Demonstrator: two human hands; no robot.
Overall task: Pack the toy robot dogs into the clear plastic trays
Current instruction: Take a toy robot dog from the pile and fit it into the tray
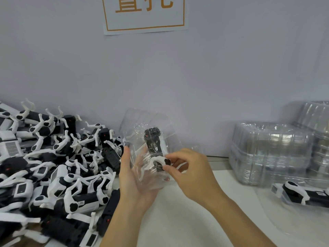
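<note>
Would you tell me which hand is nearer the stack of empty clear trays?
Right. The right hand is closer to the tray stack; the left hand is farther away.

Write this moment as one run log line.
left hand: holds clear tray | right hand: pinches toy dog in tray | pile: left | tray stack: right

Orange-framed paper sign (pixel 144 15) on wall (pixel 231 68)

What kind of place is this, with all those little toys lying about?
Most likely a toy factory packing bench. A big heap of black-and-white plastic toy robot dogs lies on one side, stacks of clear plastic trays stand on the other, and two hands are fitting one dog into a clear tray.
</note>
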